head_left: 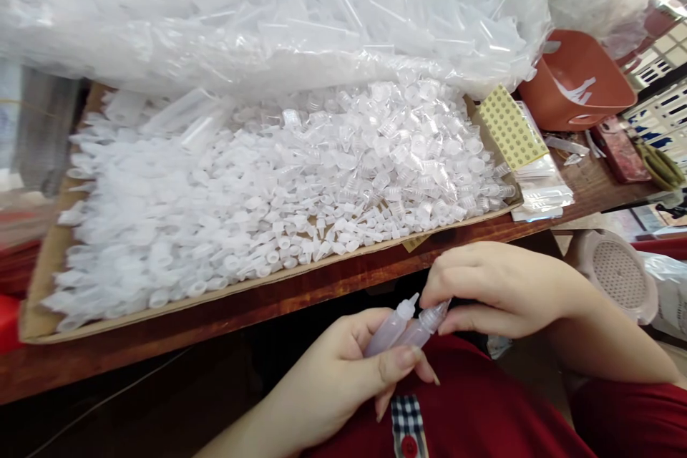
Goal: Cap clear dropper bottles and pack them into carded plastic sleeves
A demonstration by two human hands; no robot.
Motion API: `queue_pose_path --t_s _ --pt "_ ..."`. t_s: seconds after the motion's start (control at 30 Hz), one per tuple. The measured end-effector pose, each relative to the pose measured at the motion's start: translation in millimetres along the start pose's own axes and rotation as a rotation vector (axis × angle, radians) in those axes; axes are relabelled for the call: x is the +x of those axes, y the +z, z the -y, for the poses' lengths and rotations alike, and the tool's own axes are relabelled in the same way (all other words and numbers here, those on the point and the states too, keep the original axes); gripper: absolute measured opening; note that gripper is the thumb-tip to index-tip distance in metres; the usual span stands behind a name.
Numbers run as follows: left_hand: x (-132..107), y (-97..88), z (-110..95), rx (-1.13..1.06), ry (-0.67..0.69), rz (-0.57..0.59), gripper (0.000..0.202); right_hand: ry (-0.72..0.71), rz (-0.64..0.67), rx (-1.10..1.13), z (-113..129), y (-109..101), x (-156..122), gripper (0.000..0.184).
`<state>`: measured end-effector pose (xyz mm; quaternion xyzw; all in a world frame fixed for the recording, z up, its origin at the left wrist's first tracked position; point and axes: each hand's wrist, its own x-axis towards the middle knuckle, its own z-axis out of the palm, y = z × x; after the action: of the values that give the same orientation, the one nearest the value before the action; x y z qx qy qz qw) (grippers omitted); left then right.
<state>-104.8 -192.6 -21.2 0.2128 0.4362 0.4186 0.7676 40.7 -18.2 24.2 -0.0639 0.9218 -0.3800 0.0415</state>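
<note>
My left hand [343, 379] is closed around two small translucent dropper bottles [400, 327], held side by side with their tips pointing up and to the right. My right hand [494, 286] is closed in a pinch on the cap end [436, 313] of the right-hand bottle. Both hands hover over my lap, just below the front edge of the wooden table [322, 286]. On the table a flat cardboard tray [37, 300] is heaped with clear plastic caps and nozzle tips [300, 179].
A big clear bag of plastic tubes [257, 7] lies behind the tray. An orange tub [577, 82], a yellow dotted sheet [509, 127] and small clear packets [542, 193] sit at the right. A white round fan grille [617, 275] is lower right.
</note>
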Motion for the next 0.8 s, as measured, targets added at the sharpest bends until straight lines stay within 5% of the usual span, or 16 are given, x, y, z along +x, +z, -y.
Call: queue_pose_path --t_s 0.4,0.6,0.8 --pt "-3.0 -2.6 3.5 0.059 0.015 -0.069 0.034 0.02 0.058 -0.161 6.9 2.0 6.1 0.038" --pt "-6.7 -4.1 2.0 0.11 0.055 -0.067 0.036 -0.038 0.079 -0.079 10.1 -2.3 9.0 0.024" --pt "-8.0 -0.2 0.7 0.099 0.091 -0.1 0.024 -0.073 0.039 -0.054 3.7 18.7 16.9 0.041"
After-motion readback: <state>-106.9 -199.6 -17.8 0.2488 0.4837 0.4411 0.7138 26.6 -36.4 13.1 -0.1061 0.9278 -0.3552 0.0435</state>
